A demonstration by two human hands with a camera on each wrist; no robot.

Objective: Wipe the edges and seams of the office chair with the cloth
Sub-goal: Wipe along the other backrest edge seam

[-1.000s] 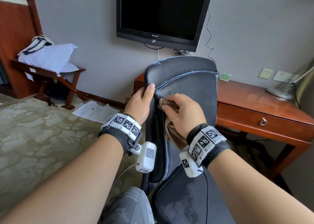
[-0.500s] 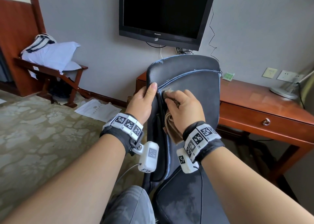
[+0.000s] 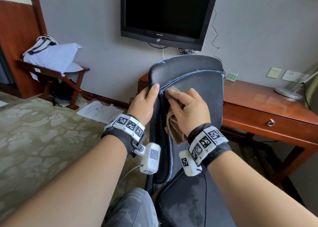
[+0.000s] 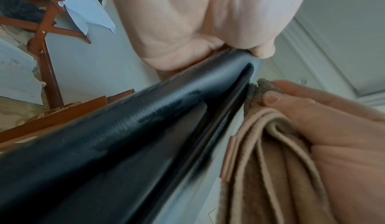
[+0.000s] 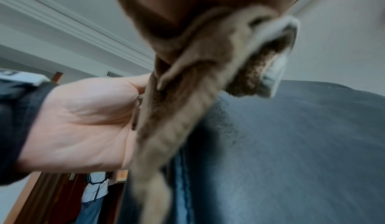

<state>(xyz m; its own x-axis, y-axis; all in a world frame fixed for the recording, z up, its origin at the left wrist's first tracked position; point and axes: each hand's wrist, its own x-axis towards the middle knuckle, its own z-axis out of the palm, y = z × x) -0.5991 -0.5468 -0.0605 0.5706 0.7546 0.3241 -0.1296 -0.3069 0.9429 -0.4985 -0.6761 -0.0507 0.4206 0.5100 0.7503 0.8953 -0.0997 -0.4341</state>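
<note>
Two hands on one office chair (image 3: 197,89). Left hand (image 3: 143,104) clutched its side edge; right hand (image 3: 187,109) pinched one brown cloth (image 3: 173,123) against the seam.

The seam on the chair back (image 3: 194,95) is blocked at its left bend by the right hand (image 3: 187,109) and cloth (image 3: 175,128); the left edge is taken by the left hand (image 3: 143,104). Rightward, the seam is left unobstructed.

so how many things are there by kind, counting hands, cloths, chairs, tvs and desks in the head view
hands: 2, left hand and right hand
cloths: 1, brown cloth
chairs: 1, black office chair
tvs: 1, wall tv
desks: 1, wooden desk
total: 6
</note>
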